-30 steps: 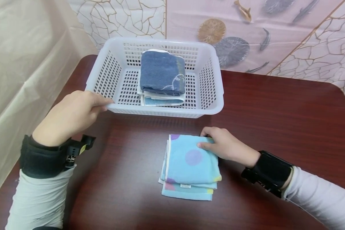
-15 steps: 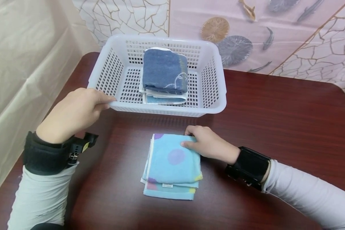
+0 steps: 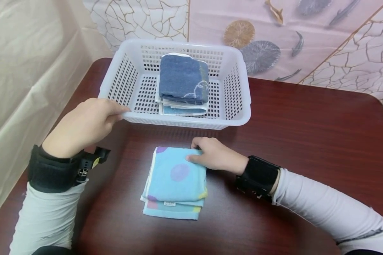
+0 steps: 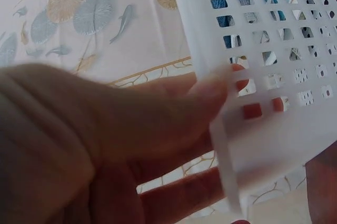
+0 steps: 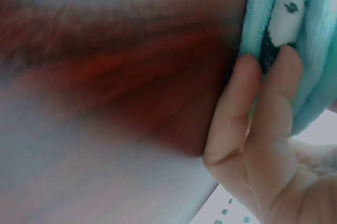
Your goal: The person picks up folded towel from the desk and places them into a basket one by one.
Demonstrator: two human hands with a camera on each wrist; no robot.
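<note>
My left hand (image 3: 83, 122) pinches the near left corner of a white plastic basket (image 3: 175, 121), thumb on one side of the rim and fingers on the other, as the left wrist view shows. In the basket lies a small pile of folded towels, a dark blue towel (image 3: 180, 78) on top. My right hand (image 3: 215, 154) grips the far right corner of a folded light blue towel (image 3: 175, 184) with purple and yellow spots, thumb on top. In the right wrist view its fingers press against the layered edge of the towel (image 5: 316, 39).
The dark red wooden table (image 3: 303, 141) stretches off to the right of the basket. Behind it hangs a patterned cloth (image 3: 210, 21), and a beige curtain (image 3: 28, 63) runs along the left side.
My right hand has moved the light blue towel leftward across the table, to in front of the basket. The left hand keeps its hold on the basket's corner.
</note>
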